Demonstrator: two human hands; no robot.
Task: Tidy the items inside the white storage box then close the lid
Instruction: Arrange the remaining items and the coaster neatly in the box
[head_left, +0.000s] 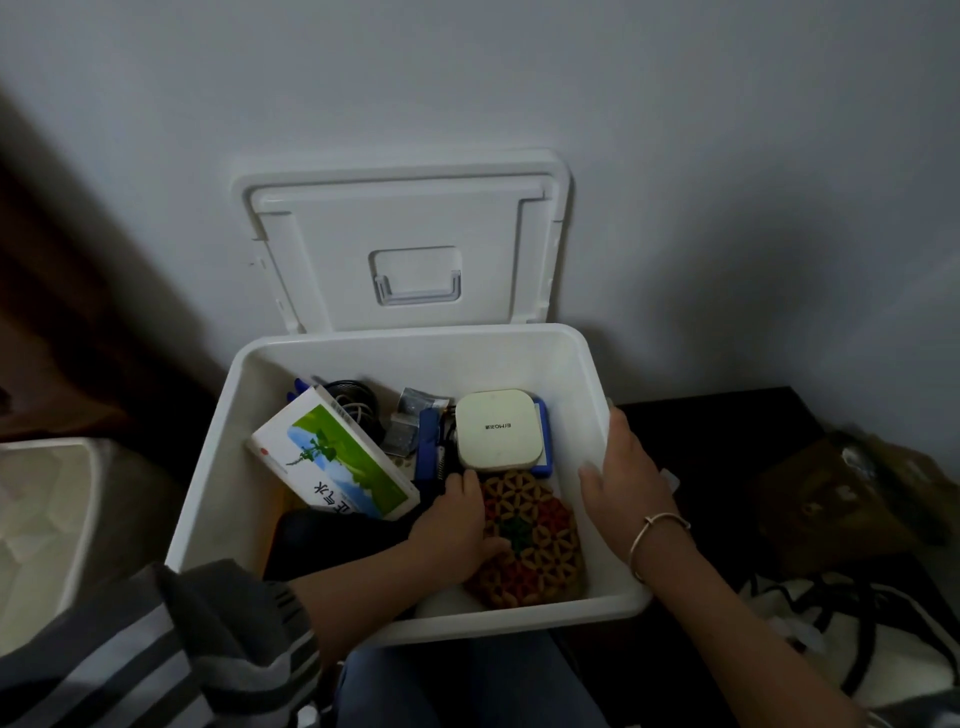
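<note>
Head view, looking down from above. A white storage box (208, 483) sits open on the floor, right against a pale wall (727, 156). Its wider sides run left to right. The lid (410, 228) stands upright behind the box and leans on the wall, its inner face and handle recess turned toward the camera.

Inside, on the left, a green and white carton (332, 457) lies tilted, with its long axis running from the far left corner toward the near middle. Behind it are a coil of dark cable (353, 400) and some small silvery packets (410, 415). Toward the far right, a flat white square device (496, 431) with rounded corners rests on a blue object (540, 467). Just in front of the device lies a round woven mat (540, 551) in tan, red and green.

The left hand (457, 525) reaches into the box and rests on the mat. Its fingers lie close together and point away from the person, their tips at the near edge of the device, and the thumb lies on the mat.

The right hand (623, 467) holds the right wall of the box, thumb spread wide inside and fingers pressed together along the rim. A thin bracelet (654, 530) circles that wrist.

A striped sleeve (156, 649) covers the left upper arm.
</note>
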